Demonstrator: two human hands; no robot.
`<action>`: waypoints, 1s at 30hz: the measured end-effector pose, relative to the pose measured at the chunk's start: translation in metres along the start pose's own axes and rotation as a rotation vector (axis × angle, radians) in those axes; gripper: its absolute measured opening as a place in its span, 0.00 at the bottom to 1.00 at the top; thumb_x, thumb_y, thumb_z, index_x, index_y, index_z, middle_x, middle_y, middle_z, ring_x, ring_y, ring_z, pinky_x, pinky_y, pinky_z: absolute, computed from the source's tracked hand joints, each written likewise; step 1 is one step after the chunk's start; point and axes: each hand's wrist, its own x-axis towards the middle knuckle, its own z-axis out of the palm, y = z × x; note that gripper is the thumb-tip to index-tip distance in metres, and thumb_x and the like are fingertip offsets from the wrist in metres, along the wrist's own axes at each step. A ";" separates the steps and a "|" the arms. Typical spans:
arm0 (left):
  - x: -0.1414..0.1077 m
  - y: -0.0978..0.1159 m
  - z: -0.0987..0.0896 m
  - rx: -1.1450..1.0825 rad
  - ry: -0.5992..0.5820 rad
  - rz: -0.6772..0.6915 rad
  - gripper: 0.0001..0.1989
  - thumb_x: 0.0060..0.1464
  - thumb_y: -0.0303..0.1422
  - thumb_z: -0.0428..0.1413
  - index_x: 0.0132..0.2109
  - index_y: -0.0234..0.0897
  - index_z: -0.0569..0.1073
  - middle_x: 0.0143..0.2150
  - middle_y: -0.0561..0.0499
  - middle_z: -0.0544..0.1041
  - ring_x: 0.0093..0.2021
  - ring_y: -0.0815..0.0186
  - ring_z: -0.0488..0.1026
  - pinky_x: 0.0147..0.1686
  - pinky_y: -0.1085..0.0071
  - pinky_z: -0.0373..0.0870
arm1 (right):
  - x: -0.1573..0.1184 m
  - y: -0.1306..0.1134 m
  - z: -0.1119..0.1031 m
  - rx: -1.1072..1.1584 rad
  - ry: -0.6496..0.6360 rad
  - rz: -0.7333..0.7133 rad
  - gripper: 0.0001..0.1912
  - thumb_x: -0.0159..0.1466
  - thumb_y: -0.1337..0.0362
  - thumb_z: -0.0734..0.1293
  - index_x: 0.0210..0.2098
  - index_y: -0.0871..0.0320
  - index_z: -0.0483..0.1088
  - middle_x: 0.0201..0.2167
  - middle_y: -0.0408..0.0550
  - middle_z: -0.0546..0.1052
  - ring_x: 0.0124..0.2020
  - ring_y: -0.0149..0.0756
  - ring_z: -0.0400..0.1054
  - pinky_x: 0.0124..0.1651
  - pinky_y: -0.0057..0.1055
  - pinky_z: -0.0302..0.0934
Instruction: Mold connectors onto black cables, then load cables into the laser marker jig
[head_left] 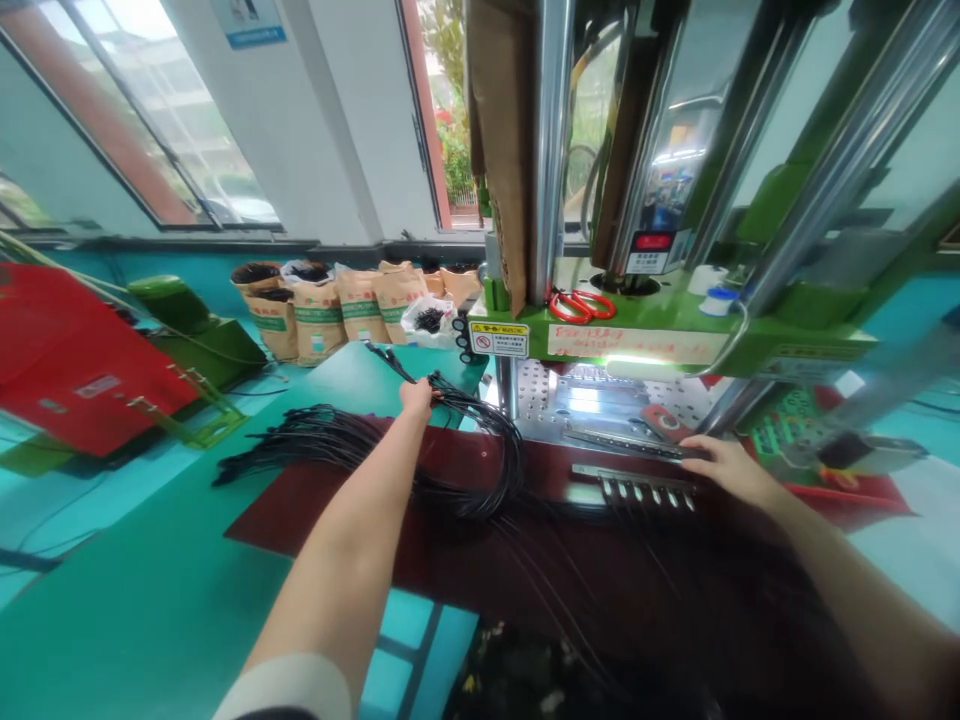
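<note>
Closed around a few black cables, my left hand is above the far edge of the dark red board. The cables curve right and down from it, and their short ends stick out to its upper left. A thick bundle of black cables lies to the left on the board. At the right, my right hand has its fingers closed on the end of a long metal strip in front of the press. Nearer me lies a metal bar with several prongs.
The green press with upright steel rods stands behind the board, red-handled scissors on its ledge. A green tabletop extends left. Filled sacks line the wall; a red machine stands far left.
</note>
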 end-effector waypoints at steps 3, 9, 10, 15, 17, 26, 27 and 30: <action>0.002 0.001 0.008 0.189 -0.050 -0.059 0.13 0.50 0.35 0.54 0.25 0.35 0.60 0.17 0.54 0.62 0.18 0.70 0.60 0.20 0.73 0.56 | 0.004 0.008 0.004 -0.335 -0.011 -0.154 0.09 0.49 0.63 0.65 0.30 0.57 0.71 0.36 0.49 0.74 0.41 0.44 0.67 0.47 0.39 0.60; -0.018 0.021 0.007 0.434 -0.264 -0.052 0.21 0.48 0.47 0.54 0.24 0.31 0.65 0.18 0.51 0.65 0.16 0.75 0.52 0.17 0.77 0.43 | -0.011 0.006 0.006 -0.476 0.051 -0.151 0.14 0.55 0.67 0.60 0.39 0.61 0.72 0.39 0.54 0.70 0.45 0.46 0.63 0.50 0.41 0.56; -0.028 0.024 0.007 0.441 -0.301 -0.015 0.19 0.48 0.44 0.55 0.25 0.31 0.66 0.18 0.53 0.64 0.16 0.75 0.52 0.17 0.77 0.43 | -0.016 0.002 0.005 -0.493 0.014 -0.182 0.16 0.55 0.69 0.58 0.40 0.61 0.71 0.40 0.54 0.70 0.45 0.44 0.63 0.51 0.39 0.55; -0.133 0.017 0.001 0.496 -0.827 0.441 0.08 0.47 0.35 0.56 0.28 0.34 0.72 0.22 0.53 0.69 0.22 0.71 0.62 0.22 0.77 0.55 | -0.040 -0.021 0.002 -0.657 -0.258 -0.287 0.21 0.54 0.76 0.56 0.44 0.60 0.69 0.42 0.52 0.70 0.45 0.39 0.63 0.50 0.32 0.54; -0.187 -0.001 -0.003 0.589 -1.244 0.484 0.11 0.49 0.39 0.54 0.33 0.36 0.74 0.27 0.51 0.74 0.27 0.67 0.67 0.27 0.75 0.60 | -0.041 -0.029 0.002 -0.719 -0.290 -0.258 0.22 0.53 0.77 0.57 0.45 0.60 0.69 0.42 0.53 0.70 0.45 0.40 0.63 0.49 0.31 0.54; -0.283 -0.084 0.019 0.697 -1.411 0.562 0.19 0.48 0.49 0.51 0.28 0.38 0.73 0.25 0.48 0.73 0.26 0.63 0.68 0.29 0.71 0.58 | -0.021 -0.068 -0.023 -0.696 -0.298 -0.074 0.17 0.46 0.76 0.59 0.31 0.56 0.72 0.31 0.48 0.74 0.33 0.39 0.67 0.30 0.27 0.53; -0.283 -0.088 0.024 0.676 -1.404 0.499 0.19 0.46 0.50 0.53 0.25 0.38 0.71 0.24 0.49 0.72 0.25 0.64 0.67 0.29 0.70 0.59 | -0.019 -0.070 -0.025 -0.688 -0.270 -0.049 0.18 0.45 0.76 0.59 0.32 0.56 0.72 0.31 0.48 0.74 0.33 0.39 0.67 0.29 0.27 0.52; -0.285 -0.094 0.041 0.449 -1.378 0.089 0.18 0.40 0.48 0.59 0.27 0.35 0.70 0.25 0.51 0.71 0.27 0.66 0.67 0.32 0.71 0.61 | -0.012 -0.071 -0.030 -0.631 -0.188 0.003 0.18 0.45 0.76 0.59 0.32 0.56 0.73 0.33 0.47 0.75 0.33 0.39 0.67 0.30 0.27 0.53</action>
